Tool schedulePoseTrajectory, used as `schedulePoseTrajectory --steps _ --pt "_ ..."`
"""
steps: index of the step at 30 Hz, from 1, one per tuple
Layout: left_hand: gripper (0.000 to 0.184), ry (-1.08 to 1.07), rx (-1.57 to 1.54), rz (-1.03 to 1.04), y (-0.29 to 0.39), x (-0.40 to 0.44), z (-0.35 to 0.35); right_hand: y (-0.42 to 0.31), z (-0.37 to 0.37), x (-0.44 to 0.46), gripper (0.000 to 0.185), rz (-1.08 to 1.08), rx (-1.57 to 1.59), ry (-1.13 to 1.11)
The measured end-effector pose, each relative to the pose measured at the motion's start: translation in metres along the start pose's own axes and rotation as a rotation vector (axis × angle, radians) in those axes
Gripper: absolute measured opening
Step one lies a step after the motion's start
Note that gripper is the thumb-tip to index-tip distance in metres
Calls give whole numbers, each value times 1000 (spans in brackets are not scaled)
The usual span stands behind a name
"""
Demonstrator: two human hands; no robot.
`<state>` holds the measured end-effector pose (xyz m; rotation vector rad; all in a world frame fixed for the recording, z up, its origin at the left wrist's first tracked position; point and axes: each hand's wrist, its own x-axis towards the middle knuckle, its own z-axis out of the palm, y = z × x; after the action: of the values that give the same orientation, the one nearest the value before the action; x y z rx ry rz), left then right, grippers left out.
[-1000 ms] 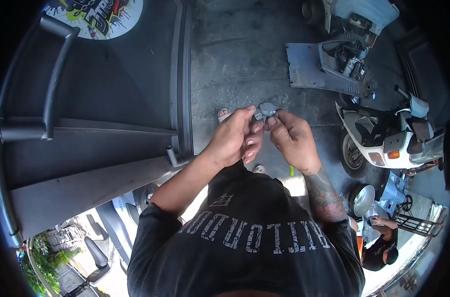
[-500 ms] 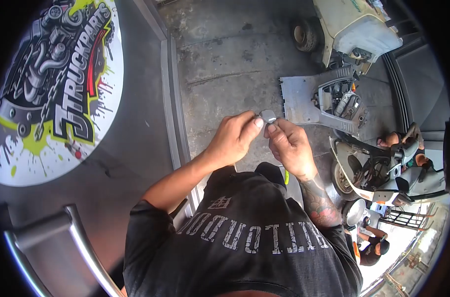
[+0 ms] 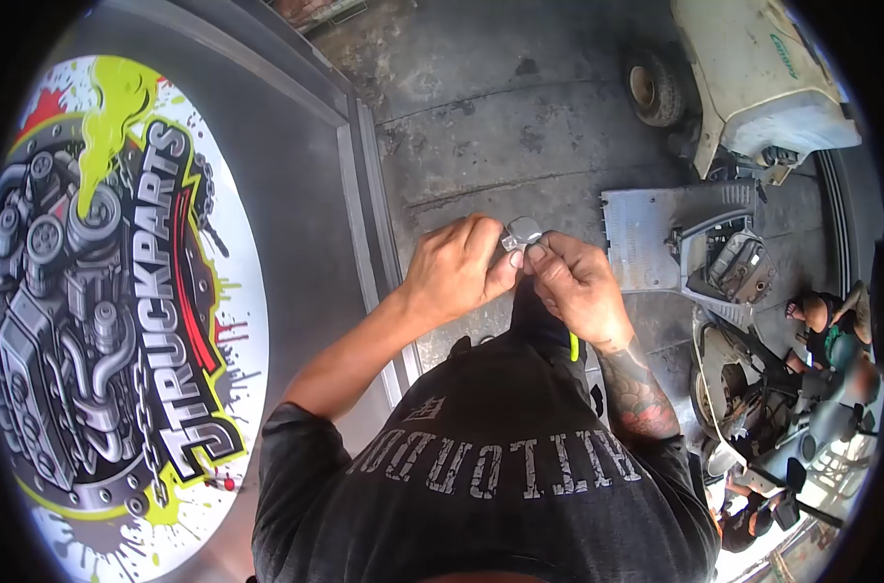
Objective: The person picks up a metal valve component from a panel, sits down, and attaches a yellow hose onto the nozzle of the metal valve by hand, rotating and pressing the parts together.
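Note:
Between my two hands, in front of my chest, is a small round grey metal piece (image 3: 525, 230) with a lighter tab at its left side. My left hand (image 3: 458, 260) is closed, its thumb and fingertips pinching the left edge of the piece. From the other side my right hand (image 3: 580, 284) grips the lower right edge between thumb and curled fingers. The fingertips of both hands nearly meet below the disc. Part of the piece is hidden behind the thumbs, and its exact kind cannot be made out.
At my left a dark panel bears a large round truck-parts sign (image 3: 121, 321). Ahead right stands a cream vehicle body (image 3: 772, 87) with a small wheel (image 3: 653, 89). A grey footboard panel (image 3: 646, 233) lies on the concrete floor. Motorcycle parts and people are farther right.
My view has swung, so the sign sits lower and the vehicle and floor panel farther right. The round piece has turned, showing more of its flat face and the light tab.

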<state>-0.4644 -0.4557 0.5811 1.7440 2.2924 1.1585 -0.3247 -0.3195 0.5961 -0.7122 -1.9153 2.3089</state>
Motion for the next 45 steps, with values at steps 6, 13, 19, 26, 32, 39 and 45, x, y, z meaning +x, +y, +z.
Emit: schedulePoseTrajectory --steps 6,13,19,26,32,39,45 --pt "56 -405 -1393 -1060 -40 140 3 -45 -63 113 25 -118 -48 97" --pt "34 -24 -154 -154 -73 244 -16 -129 -107 192 25 -39 -87 86" --pt "32 14 106 145 -128 319 -25 -176 -124 257 24 -31 -4 79" --pt "44 -191 -1019 -684 -207 418 -17 -221 -146 386 21 6 -30 113" --pt "47 -184 -1184 -733 -312 525 -40 -292 -154 518 20 146 -91 204" --pt "27 -20 -369 30 -367 658 -106 -389 -165 610 25 124 101 184" --pt "29 -47 -349 117 -387 740 -113 -423 -182 650 34 -20 249 227"
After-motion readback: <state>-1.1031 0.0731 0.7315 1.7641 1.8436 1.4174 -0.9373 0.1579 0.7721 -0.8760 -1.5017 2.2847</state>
